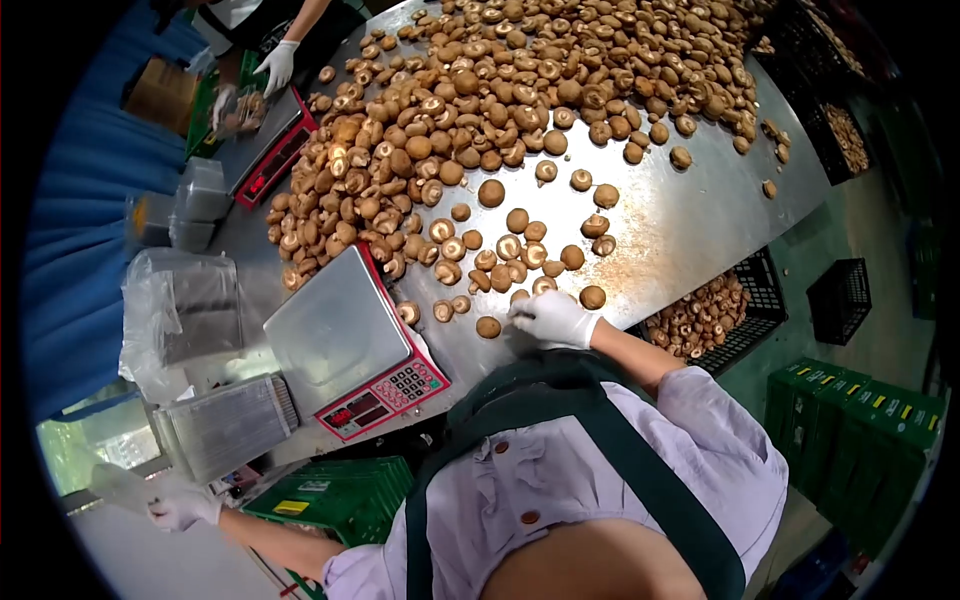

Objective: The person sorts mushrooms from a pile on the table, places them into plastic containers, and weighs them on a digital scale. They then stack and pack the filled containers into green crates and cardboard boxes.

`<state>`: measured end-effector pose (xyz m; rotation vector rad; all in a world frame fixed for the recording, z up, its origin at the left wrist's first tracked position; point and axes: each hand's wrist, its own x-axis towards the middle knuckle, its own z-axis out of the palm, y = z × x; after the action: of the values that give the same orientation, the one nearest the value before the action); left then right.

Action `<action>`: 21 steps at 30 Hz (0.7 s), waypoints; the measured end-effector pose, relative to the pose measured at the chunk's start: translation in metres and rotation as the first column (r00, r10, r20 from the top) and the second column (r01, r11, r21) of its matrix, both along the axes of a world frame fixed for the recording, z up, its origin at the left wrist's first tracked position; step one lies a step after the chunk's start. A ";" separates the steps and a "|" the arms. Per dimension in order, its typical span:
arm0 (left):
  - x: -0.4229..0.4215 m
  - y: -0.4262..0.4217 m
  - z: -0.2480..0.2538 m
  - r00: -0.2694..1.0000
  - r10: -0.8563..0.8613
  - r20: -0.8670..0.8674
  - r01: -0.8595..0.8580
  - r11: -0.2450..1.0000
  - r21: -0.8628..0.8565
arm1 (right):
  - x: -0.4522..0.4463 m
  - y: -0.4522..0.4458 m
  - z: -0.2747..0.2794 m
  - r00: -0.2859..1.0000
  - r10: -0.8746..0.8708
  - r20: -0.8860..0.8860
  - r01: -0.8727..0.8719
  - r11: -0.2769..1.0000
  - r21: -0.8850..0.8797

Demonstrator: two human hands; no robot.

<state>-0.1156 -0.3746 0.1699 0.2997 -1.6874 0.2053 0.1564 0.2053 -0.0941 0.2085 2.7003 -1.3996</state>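
My right hand, in a white glove, is low over the metal table at its near edge, fingers drawn together. Brown shiitake mushrooms lie loose just beyond it, and one mushroom sits right by the knuckles. Whatever is under the fingers is hidden. Out at the lower left, my gloved left hand is closed at the edge of a thin, see-through plastic piece; its exact kind is unclear. Between the hands stands a red digital scale with a bare metal plate.
A large mushroom heap covers the table's far side. Stacked clear trays and plastic bags stand left of the scale. A black crate of mushrooms is below the right edge. Across the table, a co-worker's gloved hand is near a second scale.
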 end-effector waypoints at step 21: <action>0.135 0.306 -0.189 0.113 -0.856 0.505 0.711 0.424 0.561 | -0.030 0.076 -0.025 0.936 -0.313 0.161 0.287 0.411 -0.865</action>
<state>0.0192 -0.0691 -0.0187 -0.7578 -2.4687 -0.8038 0.1260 0.2814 -0.1195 0.5906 1.5788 -2.6966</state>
